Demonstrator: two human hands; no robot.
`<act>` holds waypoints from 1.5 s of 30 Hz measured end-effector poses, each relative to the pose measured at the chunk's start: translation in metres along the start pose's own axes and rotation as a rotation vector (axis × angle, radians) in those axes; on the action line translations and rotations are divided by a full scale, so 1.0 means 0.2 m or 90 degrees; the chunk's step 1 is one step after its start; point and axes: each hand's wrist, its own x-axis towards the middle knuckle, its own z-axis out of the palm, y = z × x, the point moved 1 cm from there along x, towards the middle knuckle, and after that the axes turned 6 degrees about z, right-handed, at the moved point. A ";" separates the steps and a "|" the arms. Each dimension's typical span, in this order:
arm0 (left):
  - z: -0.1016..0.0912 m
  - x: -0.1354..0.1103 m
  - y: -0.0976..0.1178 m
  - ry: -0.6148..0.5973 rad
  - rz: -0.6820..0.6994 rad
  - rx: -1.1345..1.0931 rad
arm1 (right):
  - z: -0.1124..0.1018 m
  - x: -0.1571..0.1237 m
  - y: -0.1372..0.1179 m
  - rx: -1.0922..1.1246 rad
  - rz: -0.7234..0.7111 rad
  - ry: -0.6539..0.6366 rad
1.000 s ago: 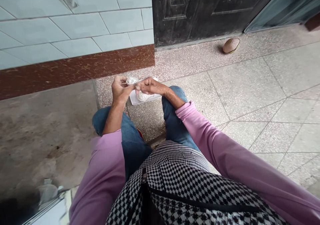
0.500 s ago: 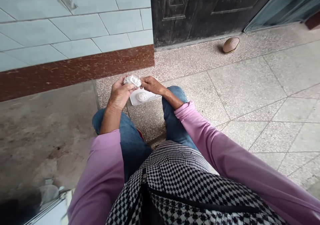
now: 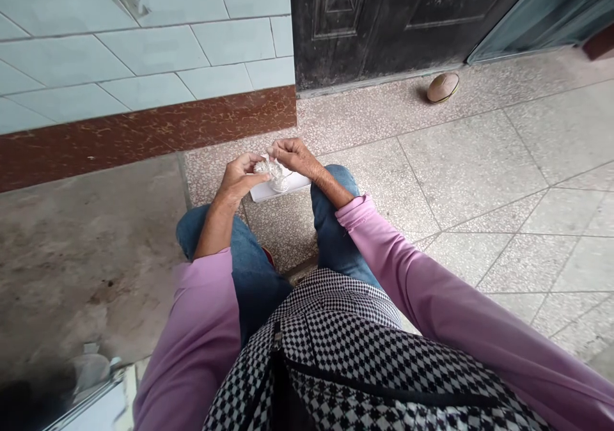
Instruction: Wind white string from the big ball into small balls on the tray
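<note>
My left hand [image 3: 237, 180] and my right hand [image 3: 293, 156] meet above my knees, with their fingers on a crumpled silvery wad [image 3: 263, 168] of foil or clear wrap. A second silvery wad [image 3: 280, 185] lies just below, on a white paper sheet [image 3: 288, 188] resting across my knees. My fingers partly hide the upper wad. The right hand's fingertips cover its top edge, and the left hand's fingers come in from the side.
Pink sleeves and blue jeans fill the foreground, above a black-and-white checked cloth [image 3: 330, 360] on my lap. Ahead are a terrazzo floor [image 3: 480, 169], a tiled wall with brown skirting [image 3: 144, 140], a dark door [image 3: 384, 22] and a brown oval object [image 3: 442, 88].
The upper wad has moved down and right, from above my left hand to just over the paper. My hands have drawn closer together around it. The lower wad stays on the paper.
</note>
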 end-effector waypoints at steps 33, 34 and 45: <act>0.03 -0.01 -0.02 -0.011 0.033 -0.138 | 0.00 0.06 0.07 0.076 0.016 0.050; 0.03 -0.01 -0.01 -0.017 0.027 -0.160 | 0.00 0.07 0.08 0.071 0.011 0.050; -0.02 0.05 -0.07 0.138 0.022 -0.186 | 0.04 0.01 0.11 -0.143 -0.030 -0.180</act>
